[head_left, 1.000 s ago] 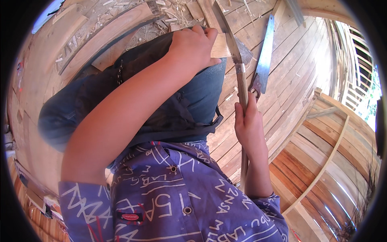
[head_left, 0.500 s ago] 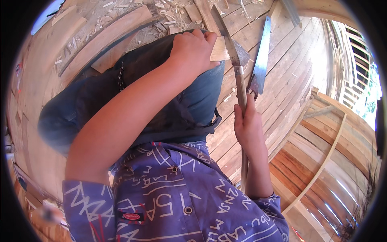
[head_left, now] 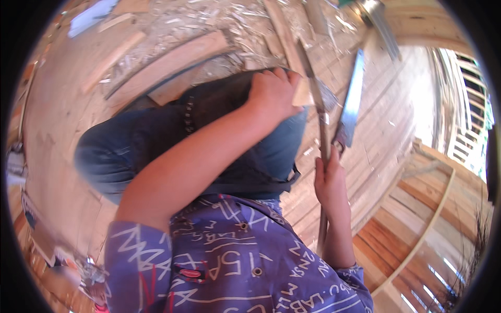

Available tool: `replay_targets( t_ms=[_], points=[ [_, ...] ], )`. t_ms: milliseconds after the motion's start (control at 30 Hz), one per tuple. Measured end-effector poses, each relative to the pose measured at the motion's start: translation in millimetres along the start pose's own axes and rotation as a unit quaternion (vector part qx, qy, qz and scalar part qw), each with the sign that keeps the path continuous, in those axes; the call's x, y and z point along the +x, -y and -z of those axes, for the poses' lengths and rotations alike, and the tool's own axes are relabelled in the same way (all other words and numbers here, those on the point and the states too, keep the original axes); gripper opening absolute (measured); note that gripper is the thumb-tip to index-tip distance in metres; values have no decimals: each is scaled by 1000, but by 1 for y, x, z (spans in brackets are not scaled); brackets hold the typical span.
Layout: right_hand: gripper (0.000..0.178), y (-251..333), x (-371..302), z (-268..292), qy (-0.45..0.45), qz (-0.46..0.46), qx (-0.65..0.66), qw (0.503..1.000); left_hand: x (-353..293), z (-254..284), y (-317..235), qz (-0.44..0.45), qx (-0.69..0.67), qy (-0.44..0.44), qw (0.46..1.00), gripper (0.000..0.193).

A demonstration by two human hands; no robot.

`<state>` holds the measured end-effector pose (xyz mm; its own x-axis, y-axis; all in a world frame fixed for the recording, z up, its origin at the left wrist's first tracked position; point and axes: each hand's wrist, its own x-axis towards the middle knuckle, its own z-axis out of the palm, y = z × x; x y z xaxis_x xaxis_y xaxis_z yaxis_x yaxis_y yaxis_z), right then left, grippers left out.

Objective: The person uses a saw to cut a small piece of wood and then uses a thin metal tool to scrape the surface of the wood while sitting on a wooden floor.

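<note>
Head view looks down on a plank floor (head_left: 383, 130) whose boards run slantwise, strewn with pale wood shavings (head_left: 245, 23) toward the top. A curved piece of wood (head_left: 172, 65) lies at upper left, a panel of reddish and tan boards (head_left: 417, 219) fills the lower right, and bright light comes past a slatted wooden frame (head_left: 464, 138) at the right rim.

The long-handled saw (head_left: 324, 133) is just beyond the right knee of the dark trousers (head_left: 107, 151). Its blade (head_left: 312, 81) points away from the person, tip leaning slightly left; the long axis runs back through the handle, along the right forearm. The right hand (head_left: 332, 180) is closed around that handle. The left hand (head_left: 275, 94) grips a small wood block (head_left: 302, 95) over the leg, its end at the blade; blur hides whether they touch. Another saw (head_left: 353, 107) lies to the right, its tip also pointing away.
</note>
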<state>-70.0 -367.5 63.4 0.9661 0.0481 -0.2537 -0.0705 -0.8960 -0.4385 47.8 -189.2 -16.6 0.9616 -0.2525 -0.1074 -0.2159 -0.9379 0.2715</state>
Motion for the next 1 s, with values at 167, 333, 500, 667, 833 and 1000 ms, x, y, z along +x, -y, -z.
replay_targets(
  t_ms=[167, 333, 500, 667, 833, 1000],
  points=[
    [49, -8, -7, 3, 23, -36, -32, 999, -3, 3, -5, 9, -27, -26, 999, 82],
    [50, -21, -8, -6, 14, -18, -26, 999, 5, -14, -16, 20, -11, -10, 1000, 82],
    [48, -18, -5, -2, 24, -14, -7, 1000, 3, -14, -14, 21, 0, -7, 1000, 82],
    [52, -33, -1, -5, 15, 18, -29, 999, 3, -18, -15, 30, 6, -25, 999, 80],
    [57, -49, 1, -10, -11, 39, -51, 998, 11, -27, -19, 26, 15, -34, 999, 82],
    [61, -31, -4, -6, -1, 26, -52, 998, 13, -34, -18, 25, 24, -36, 999, 85]
  ],
)
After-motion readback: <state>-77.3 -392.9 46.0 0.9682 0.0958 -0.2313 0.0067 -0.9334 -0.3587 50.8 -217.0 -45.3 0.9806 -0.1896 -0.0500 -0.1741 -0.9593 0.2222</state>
